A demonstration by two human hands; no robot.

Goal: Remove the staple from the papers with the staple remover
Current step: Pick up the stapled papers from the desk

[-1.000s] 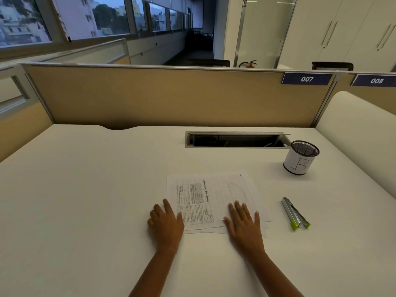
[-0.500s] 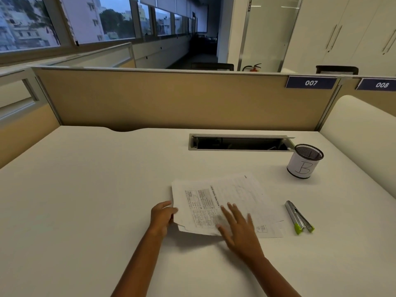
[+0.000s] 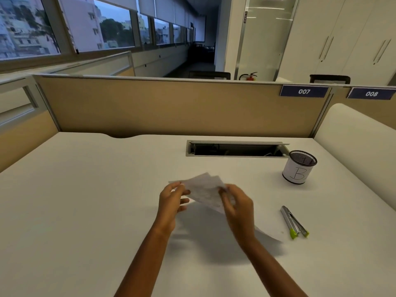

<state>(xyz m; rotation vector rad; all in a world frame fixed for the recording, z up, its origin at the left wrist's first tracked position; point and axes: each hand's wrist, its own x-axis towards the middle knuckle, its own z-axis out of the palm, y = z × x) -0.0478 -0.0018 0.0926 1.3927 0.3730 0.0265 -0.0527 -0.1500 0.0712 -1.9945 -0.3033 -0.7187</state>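
Note:
The stapled papers (image 3: 205,190) are lifted off the white desk (image 3: 85,200) and tilted, blurred by motion. My left hand (image 3: 172,200) pinches their left edge and my right hand (image 3: 236,205) grips their right side, with a lower corner trailing down to the desk behind my right wrist. The staple itself is too small to make out. The staple remover (image 3: 294,221), a silver tool with lime-green tips, lies on the desk to the right of my right hand, untouched.
A black mesh pen cup (image 3: 299,167) with a white label marked "B" stands at the back right. An open cable slot (image 3: 235,148) is set in the desk behind the papers. A tan partition (image 3: 171,108) closes the far edge.
Both hands lay flat on the papers a second ago. They have since taken hold of the sheets and raised them off the desk. The staple remover has not moved.

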